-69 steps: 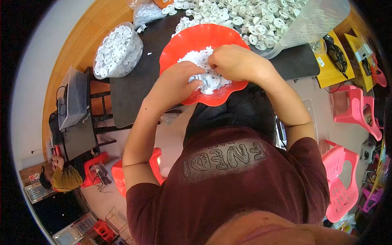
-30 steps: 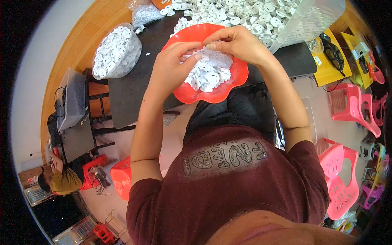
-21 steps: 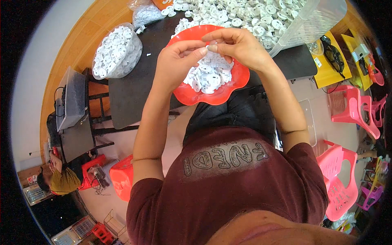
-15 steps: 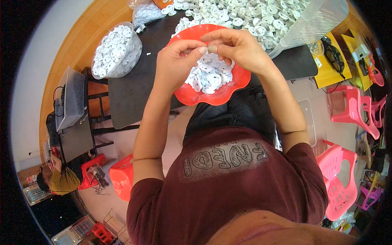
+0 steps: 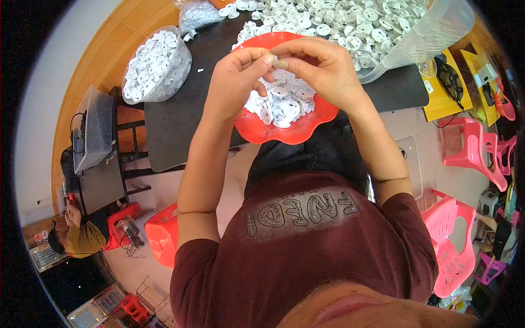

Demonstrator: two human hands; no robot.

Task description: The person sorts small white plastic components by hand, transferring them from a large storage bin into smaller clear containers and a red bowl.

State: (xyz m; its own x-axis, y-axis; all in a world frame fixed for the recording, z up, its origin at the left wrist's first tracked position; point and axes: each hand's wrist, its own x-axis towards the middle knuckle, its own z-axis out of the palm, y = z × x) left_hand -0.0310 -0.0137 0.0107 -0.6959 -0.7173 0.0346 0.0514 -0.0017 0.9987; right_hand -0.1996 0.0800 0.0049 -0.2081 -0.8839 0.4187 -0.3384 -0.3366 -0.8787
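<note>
My left hand (image 5: 236, 79) and my right hand (image 5: 328, 68) meet above the red wavy-edged dish (image 5: 292, 135), thumbs and forefingers pinched tip to tip. Whatever sits between the fingertips is too small and covered to make out. Below them, a heap of small white round plastic parts (image 5: 284, 109) fills the middle of the dish. The dish rests at the near edge of the black table (image 5: 180, 126), over my lap.
To the left stands a clear tub (image 5: 178, 85) of similar white parts, near a bag (image 5: 198, 17). A big white heap (image 5: 350, 24) spreads behind the dish beside a translucent bin (image 5: 424, 41). Pink chairs (image 5: 454, 240) stand right; another person (image 5: 85, 239) sits far left.
My left hand has shifted slightly, its lower fingers now more apart from the palm. Both hands stay pinched together over the dish. The whole view has moved a little.
</note>
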